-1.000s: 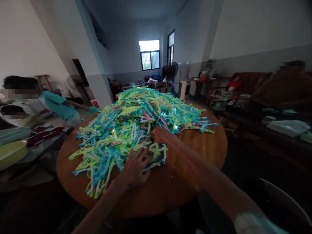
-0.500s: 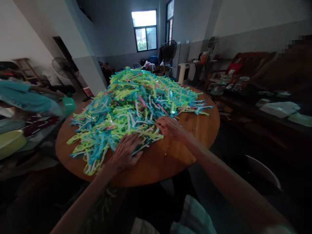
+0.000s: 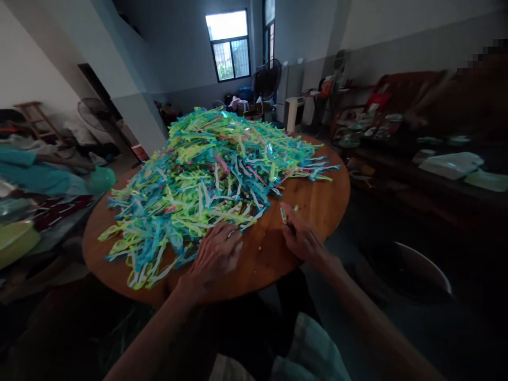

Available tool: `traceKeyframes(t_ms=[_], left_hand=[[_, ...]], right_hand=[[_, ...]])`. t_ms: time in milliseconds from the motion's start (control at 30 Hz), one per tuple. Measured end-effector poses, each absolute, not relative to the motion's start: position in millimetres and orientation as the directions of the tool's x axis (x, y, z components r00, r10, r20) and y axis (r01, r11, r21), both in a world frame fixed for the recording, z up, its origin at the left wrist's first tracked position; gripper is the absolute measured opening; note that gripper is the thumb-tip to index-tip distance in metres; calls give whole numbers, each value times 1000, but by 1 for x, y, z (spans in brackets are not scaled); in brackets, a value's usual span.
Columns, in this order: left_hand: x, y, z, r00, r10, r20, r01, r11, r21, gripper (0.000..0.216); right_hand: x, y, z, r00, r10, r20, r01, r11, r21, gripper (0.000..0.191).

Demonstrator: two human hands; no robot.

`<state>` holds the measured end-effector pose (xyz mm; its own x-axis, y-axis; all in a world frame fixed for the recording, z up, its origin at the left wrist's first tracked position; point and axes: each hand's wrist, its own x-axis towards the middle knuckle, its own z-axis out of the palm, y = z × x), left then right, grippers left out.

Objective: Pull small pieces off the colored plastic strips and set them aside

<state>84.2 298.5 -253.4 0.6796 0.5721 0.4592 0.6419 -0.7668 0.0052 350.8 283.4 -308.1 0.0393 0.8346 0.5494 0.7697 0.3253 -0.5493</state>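
Note:
A big heap of thin strips (image 3: pixel 202 180), yellow-green, blue, white and some pink, covers much of a round wooden table (image 3: pixel 254 275). At the heap's near edge is my left hand (image 3: pixel 220 247), its fingers curled down and closed. Whatever lies under those fingers is hidden. My right hand (image 3: pixel 302 235) is to the right, over bare wood and apart from the heap. Its fingers are closed round a small narrow object (image 3: pixel 283 215) with a pale, partly orange face; its kind is too small to tell. Tiny crumbs (image 3: pixel 260 247) lie between the hands.
On the left, a person in a blue top (image 3: pixel 35 169) is beside a green container (image 3: pixel 102 180) and a yellow basin (image 3: pixel 16 235). A round dark tub (image 3: pixel 413 272) stands at lower right. Dishes and bags cover a dark table (image 3: pixel 397 153) on the right.
My right hand has drawn back from the heap, toward me and to the right, and the small object now shows in it. My left hand has shifted slightly right, its fingers more curled.

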Motion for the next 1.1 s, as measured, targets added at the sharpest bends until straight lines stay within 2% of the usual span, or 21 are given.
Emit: traceKeyframes(t_ms=[167,267,400,500,633,800,900,1000,1100], left_hand=[[130,336,-245,717,605,347,666,-741,-86,25],[152,351,-248,685,673,280,725,-668,-166,25],[172,365,-256,635,738,231,772,-594,-225,27],[177,362,-260,674,700,237,738,-623,-258,21],[176,339,-260,761,613,213,647,-695,-314,20],[173,312,-260,777,593,211,629,-723,-285,19],[177,308,-257,761,613,213,648,-737,-193,16],[184,312,-254,785,603,143,615,-786,-61,17],[191,319,-253,807,589,45,591,-806,-26,20]], right_hand=[[354,280,-308,5,837,547,706,384,-595,36],[359,278,-311,-14,846,533,687,395,-609,43],[364,279,-313,95,840,534,664,346,-663,39],[369,277,-314,136,820,556,614,371,-697,33],[373,272,-313,120,786,606,615,420,-667,25],[374,274,-318,133,749,650,611,454,-648,22],[374,279,-320,109,754,647,588,476,-654,21],[374,281,-317,128,768,627,568,462,-681,21],[375,274,-310,222,791,570,486,418,-768,23]])
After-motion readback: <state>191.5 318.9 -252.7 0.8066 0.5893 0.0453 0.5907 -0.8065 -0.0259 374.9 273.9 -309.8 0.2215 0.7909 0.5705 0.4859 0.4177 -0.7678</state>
